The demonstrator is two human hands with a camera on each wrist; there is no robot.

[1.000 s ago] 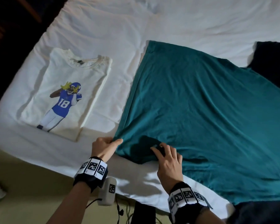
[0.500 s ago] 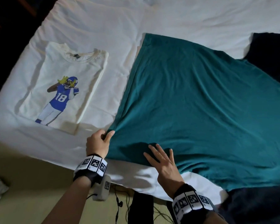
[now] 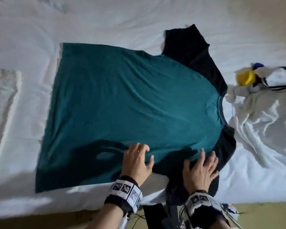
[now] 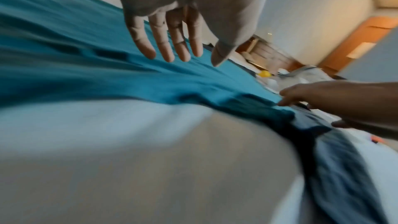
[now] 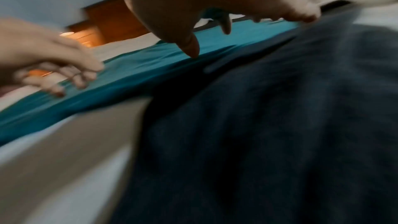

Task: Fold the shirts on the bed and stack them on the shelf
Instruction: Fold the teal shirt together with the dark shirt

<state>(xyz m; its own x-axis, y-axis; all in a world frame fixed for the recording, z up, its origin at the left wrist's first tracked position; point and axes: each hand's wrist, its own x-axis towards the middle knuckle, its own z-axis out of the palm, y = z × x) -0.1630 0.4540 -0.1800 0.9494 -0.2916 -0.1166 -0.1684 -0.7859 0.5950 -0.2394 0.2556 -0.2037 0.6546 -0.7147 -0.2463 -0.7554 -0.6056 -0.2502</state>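
Note:
A teal shirt (image 3: pixel 130 100) with black sleeves lies spread flat on the white bed (image 3: pixel 106 17), collar to the right. My left hand (image 3: pixel 137 160) rests on the teal cloth near the shirt's near edge, fingers spread. In the left wrist view the left hand (image 4: pixel 170 40) has straight fingers over the teal shirt (image 4: pixel 64 67). My right hand (image 3: pixel 200 169) lies spread where the teal meets the near black sleeve (image 3: pixel 224 146). The right wrist view is blurred; the right hand (image 5: pixel 204 6) points down at the teal shirt (image 5: pixel 133 67) beside the dark sleeve (image 5: pixel 269 125). Neither hand grips anything.
A crumpled pile of white clothes (image 3: pixel 262 113) with a yellow patch (image 3: pixel 245 77) lies at the right. A folded white shirt (image 3: pixel 5 90) shows at the left edge. The bed's near edge and tan floor (image 3: pixel 40 223) run along the bottom, with cables and a dark object (image 3: pixel 160 215).
My left hand let go of the hem corner. Both hands moved right along the near edge to the sleeve end. The view swung right, so the printed white shirt left the frame.

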